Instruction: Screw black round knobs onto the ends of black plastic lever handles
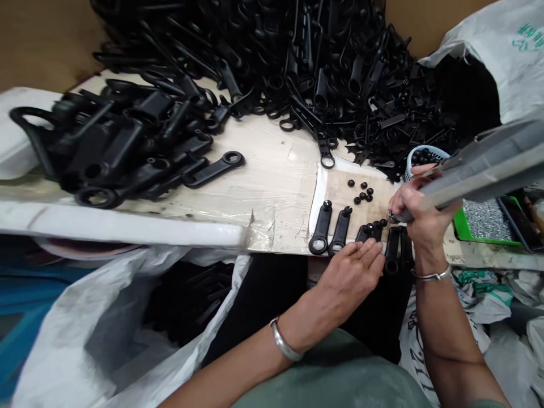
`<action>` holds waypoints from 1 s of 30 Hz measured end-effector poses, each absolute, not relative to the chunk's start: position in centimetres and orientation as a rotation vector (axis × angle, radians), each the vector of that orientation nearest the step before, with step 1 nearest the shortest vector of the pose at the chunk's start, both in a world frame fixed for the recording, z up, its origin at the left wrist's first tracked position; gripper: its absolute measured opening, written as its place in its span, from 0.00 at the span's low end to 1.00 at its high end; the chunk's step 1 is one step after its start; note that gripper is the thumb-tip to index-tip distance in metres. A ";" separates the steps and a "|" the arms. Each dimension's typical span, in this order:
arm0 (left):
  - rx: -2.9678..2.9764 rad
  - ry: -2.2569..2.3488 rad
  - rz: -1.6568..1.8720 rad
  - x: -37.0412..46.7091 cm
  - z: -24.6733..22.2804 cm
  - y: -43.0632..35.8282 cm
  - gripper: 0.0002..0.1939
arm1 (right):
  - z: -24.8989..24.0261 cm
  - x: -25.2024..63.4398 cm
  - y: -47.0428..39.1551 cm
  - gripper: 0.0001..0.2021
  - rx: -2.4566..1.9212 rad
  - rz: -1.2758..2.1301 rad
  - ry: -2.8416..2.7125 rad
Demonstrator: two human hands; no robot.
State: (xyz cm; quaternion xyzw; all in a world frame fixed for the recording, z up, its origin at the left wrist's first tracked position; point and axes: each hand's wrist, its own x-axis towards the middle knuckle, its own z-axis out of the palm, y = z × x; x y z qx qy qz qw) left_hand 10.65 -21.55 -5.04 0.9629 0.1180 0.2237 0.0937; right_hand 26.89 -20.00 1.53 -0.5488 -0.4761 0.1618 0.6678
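My right hand [429, 218] is closed around a grey electric screwdriver [493, 167], its metal tip angled down to the left. My left hand [351, 275] presses its fingers together over a black plastic arm-shaped part [365, 231] at the table's front edge; the fingers cover much of it. To its left lie two similar black parts, one with a ringed end [322, 226] and another beside it [340, 231]. More black parts [393, 249] stand under the right hand. Several small round black knobs [364, 185] rest on the white-edged work mat [334, 190].
A big heap of black plastic parts [255, 51] covers the back, with another pile [127, 141] at left. A blue basket [408, 164] holds black knobs. At right, a green tray [463, 226] contains small metal screws [488, 220]. An open white sack [106, 317] hangs below the table.
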 end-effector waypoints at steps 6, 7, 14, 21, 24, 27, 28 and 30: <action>2.840 0.329 0.642 10.9 -4.8 -21.3 0.11 | 6.0 25.7 -21.0 0.12 -1.019 0.116 -0.936; 2.838 0.328 0.645 10.9 -4.7 -21.3 0.11 | 6.4 25.5 -21.2 0.12 -1.002 0.102 -0.914; 2.839 0.333 0.675 11.1 -4.3 -21.3 0.10 | 4.9 23.6 -21.2 0.12 -0.964 0.297 -0.879; 2.817 0.357 0.745 11.0 -4.6 -21.3 0.11 | 3.6 23.2 -20.5 0.12 -0.959 0.359 -0.909; 2.798 0.359 0.748 11.0 -4.8 -21.5 0.12 | 3.4 23.3 -20.4 0.12 -0.970 0.364 -0.917; 2.788 0.367 0.730 11.0 -5.0 -21.6 0.13 | 3.3 23.3 -20.4 0.12 -0.997 0.379 -0.930; 2.789 0.372 0.721 11.0 -5.1 -21.6 0.14 | 3.3 23.3 -20.3 0.12 -1.006 0.382 -0.931; 2.789 0.374 0.710 11.0 -5.1 -21.7 0.14 | 3.2 23.3 -20.3 0.11 -1.023 0.374 -0.928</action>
